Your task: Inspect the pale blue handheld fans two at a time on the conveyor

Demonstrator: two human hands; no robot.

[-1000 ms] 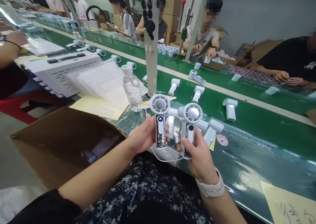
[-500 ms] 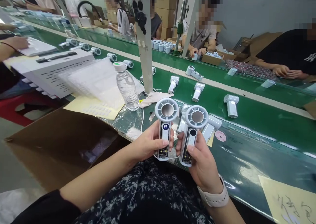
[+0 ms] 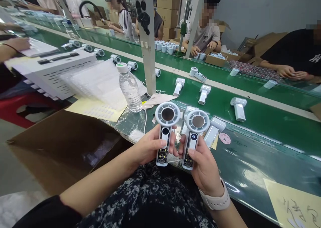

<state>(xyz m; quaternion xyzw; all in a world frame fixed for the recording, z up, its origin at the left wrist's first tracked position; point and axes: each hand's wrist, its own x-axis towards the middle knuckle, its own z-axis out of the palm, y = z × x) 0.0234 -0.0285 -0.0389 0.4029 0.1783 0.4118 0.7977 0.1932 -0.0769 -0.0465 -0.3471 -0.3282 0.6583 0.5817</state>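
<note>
Two bare hands hold two small fans above the green worktop [image 3: 253, 134].

The left hand [image 3: 147, 147] is closed around a clear-bodied handheld fan [image 3: 163, 147], and the right hand [image 3: 204, 167] is closed around a second fan [image 3: 189, 151] with a lit display. Both sit at 12 o'clock, just beside each other. A water bottle [image 3: 129, 89] stands at 11 o'clock; white fan bodies [image 3: 239, 109] lie at 1 o'clock.

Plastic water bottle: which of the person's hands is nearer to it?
Left. The left hand, gripping a handheld fan, sits below and right of the plastic water bottle, not touching it; the right hand, gripping another handheld fan, lies farther right.
</note>
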